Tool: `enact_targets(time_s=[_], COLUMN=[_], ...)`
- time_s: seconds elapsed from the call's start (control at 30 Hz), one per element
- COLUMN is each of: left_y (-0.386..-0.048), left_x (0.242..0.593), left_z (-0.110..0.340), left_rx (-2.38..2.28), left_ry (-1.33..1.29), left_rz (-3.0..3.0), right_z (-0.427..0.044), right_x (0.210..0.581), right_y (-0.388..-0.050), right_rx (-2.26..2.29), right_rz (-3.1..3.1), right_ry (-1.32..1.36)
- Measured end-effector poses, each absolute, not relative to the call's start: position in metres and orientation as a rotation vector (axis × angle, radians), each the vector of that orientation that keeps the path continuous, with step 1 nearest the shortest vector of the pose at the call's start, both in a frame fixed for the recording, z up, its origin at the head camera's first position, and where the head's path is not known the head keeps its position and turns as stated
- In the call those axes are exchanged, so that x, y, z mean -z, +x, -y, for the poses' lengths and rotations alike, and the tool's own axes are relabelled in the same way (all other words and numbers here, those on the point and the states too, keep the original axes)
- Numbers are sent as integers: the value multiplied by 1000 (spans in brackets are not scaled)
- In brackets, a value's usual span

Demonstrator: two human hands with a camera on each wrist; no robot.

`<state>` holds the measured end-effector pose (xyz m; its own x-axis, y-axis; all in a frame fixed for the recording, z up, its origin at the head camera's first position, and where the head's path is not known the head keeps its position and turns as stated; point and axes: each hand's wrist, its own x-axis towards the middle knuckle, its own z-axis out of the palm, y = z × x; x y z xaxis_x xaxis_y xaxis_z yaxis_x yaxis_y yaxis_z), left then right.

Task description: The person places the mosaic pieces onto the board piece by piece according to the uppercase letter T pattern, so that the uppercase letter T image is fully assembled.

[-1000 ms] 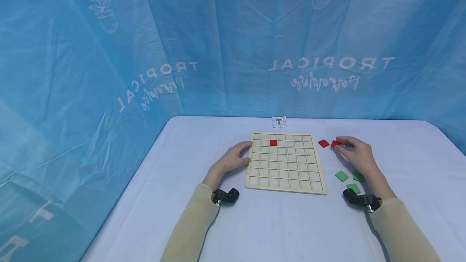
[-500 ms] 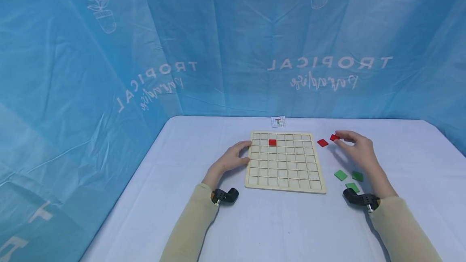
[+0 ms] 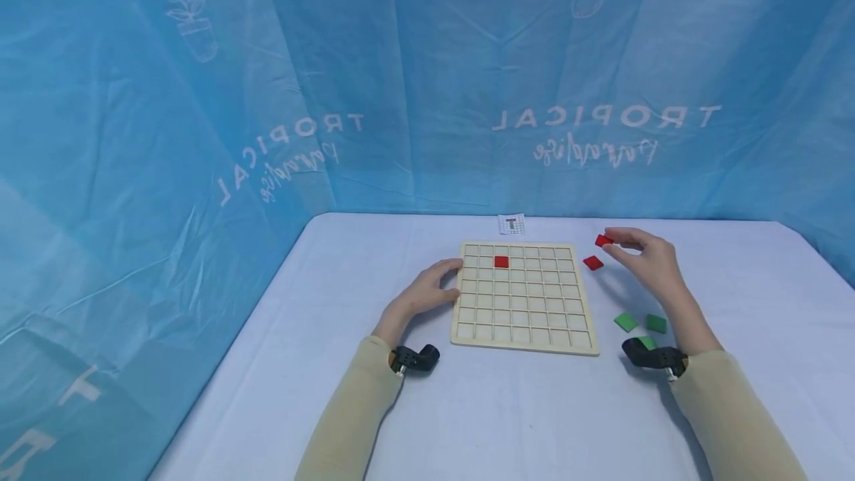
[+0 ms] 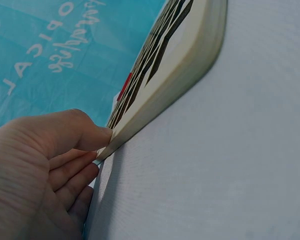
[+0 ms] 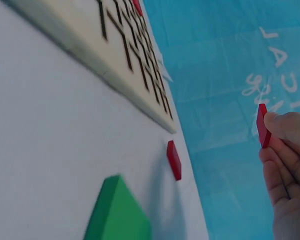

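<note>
The person's right hand (image 3: pixel 646 262) is pinching a red square tile (image 3: pixel 603 240) between thumb and fingertips, and is holding it up above the table (image 3: pixel 467 414), just off the far right corner of the wooden grid board (image 3: pixel 519 289). The right wrist view is showing this tile tilted, one face turned toward the thumb. A second red tile (image 3: pixel 593 263) is lying on the white cloth just beside the board's right edge, near the pinched one. A third red tile (image 3: pixel 501 262) is sitting in the board, filling the second row from the far edge, third column from the left. The left hand (image 3: pixel 424 292) is resting against the board's left edge, its thumb and index finger spreading apart and both touching the rim. Three green tiles are lying near the right forearm: one (image 3: pixel 626 321) closer to the board, another (image 3: pixel 656 324) beside the wrist, and one (image 3: pixel 646 342) partly hiding behind the black wrist camera (image 3: pixel 651 355). Beyond the board's far edge, a small pattern card (image 3: pixel 511 224) is showing a T shape on a grid, and a blue printed curtain (image 3: pixel 401 80) is hanging behind.
</note>
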<state>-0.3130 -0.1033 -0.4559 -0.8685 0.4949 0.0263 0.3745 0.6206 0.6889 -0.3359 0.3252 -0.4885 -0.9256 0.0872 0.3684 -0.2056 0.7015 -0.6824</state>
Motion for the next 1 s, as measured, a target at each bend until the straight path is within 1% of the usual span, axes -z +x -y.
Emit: enact_targets(time_s=[0.13, 0.17, 0.27, 0.33, 0.4, 0.5, 0.57, 1.0], left_y=[-313, -313, -313, -313, -313, -313, -313, -311], left_x=[456, 456, 457, 457, 458, 458, 458, 456], left_z=[103, 103, 103, 103, 103, 104, 104, 104], left_rx=[-1073, -1075, -1082, -1085, -1091, -1086, -1084, -1087], left_ry=[722, 723, 728, 727, 726, 722, 722, 733], left_rz=[-2678, -2677, -2677, -2674, -2672, -2675, -2678, -2678], right_z=[-318, -311, -303, -294, -282, -255, -240, -208], right_x=[483, 474, 476, 471, 462, 431, 417, 419], right_y=[-344, -340, -347, -346, -341, -320, -310, -320], right_rx=[-1065, -1094, -1082, -1123, -1155, -1226, -1262, -1355], right_rz=[2547, 2551, 2530, 2531, 2521, 2545, 2559, 2583], right_ry=[105, 124, 150, 181, 207, 255, 260, 348])
